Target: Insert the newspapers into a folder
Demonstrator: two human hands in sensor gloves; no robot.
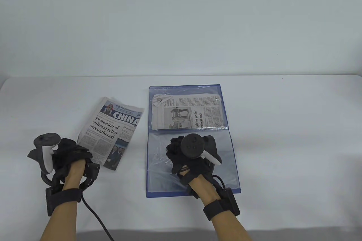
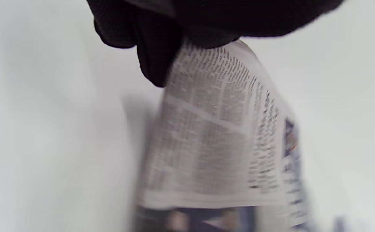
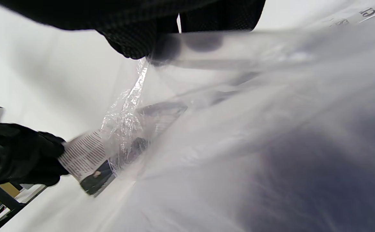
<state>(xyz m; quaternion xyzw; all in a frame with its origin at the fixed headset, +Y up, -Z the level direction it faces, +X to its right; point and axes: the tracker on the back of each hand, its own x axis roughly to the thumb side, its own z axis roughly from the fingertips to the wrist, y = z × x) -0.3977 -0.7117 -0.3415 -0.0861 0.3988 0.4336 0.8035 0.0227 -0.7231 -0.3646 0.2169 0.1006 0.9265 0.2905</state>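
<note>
We see the blue folder (image 1: pixel 226 116) lying open on the white table (image 1: pixel 297 128), its far clear sleeve already holding a folded newspaper clipping (image 1: pixel 192 112). Our right hand (image 1: pixel 189 153) pinches the crinkly transparent plastic sleeve (image 3: pixel 239 106) of the near half. Our left hand (image 1: pixel 68 156) grips the second newspaper (image 1: pixel 113 130) by its near corner, left of the folder.
</note>
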